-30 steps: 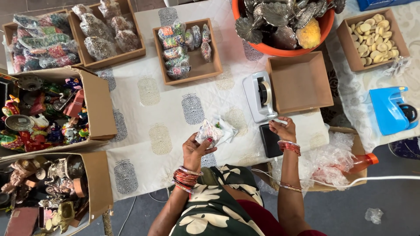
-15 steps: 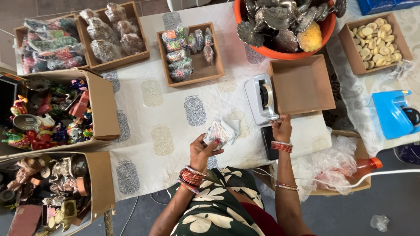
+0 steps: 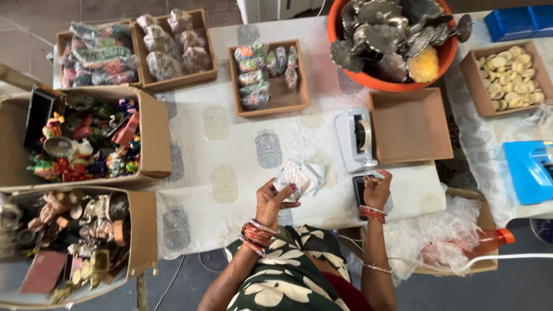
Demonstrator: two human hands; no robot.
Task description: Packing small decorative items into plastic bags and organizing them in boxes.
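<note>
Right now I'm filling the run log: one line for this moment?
left hand: holds small packet | right hand: at tape dispenser, grip unclear | empty cardboard tray beside dispenser

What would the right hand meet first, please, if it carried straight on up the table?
Probably the white tape dispenser: the right hand sits just below its near end, though their height difference is unclear.

It looks like a small packing workshop: a cloth-covered table holds cardboard boxes of trinkets and a tape dispenser.
</note>
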